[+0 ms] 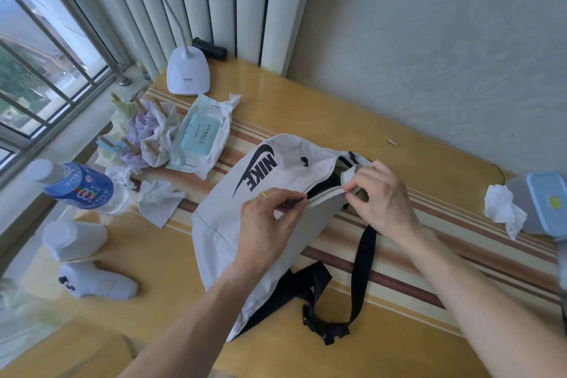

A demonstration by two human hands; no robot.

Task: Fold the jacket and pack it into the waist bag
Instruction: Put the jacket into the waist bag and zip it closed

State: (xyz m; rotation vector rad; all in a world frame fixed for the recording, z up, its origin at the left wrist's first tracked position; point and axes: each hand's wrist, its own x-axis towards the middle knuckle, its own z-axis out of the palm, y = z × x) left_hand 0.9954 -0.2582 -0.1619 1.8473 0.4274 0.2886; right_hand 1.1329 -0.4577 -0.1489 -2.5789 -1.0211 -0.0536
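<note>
A light grey waist bag [264, 169] with a black Nike logo lies bulging on the yellow table [322, 95]. Its black strap and buckle [325, 328] trail toward the near edge. My left hand [270, 224] pinches the dark zipper pull at the bag's top seam. My right hand [380, 196] grips the grey fabric edge at the right end of the zipper. A short stretch of the opening between my hands shows dark inside. The jacket itself is not visible.
On the left stand a white desk lamp [187, 74], a wet-wipes pack [202, 132], a rack with crumpled cloths [144, 132], a blue-labelled bottle [76, 187], white containers [73, 239] and tissues [159, 199]. A blue-lidded box [549, 202] and tissue [503, 212] sit at right.
</note>
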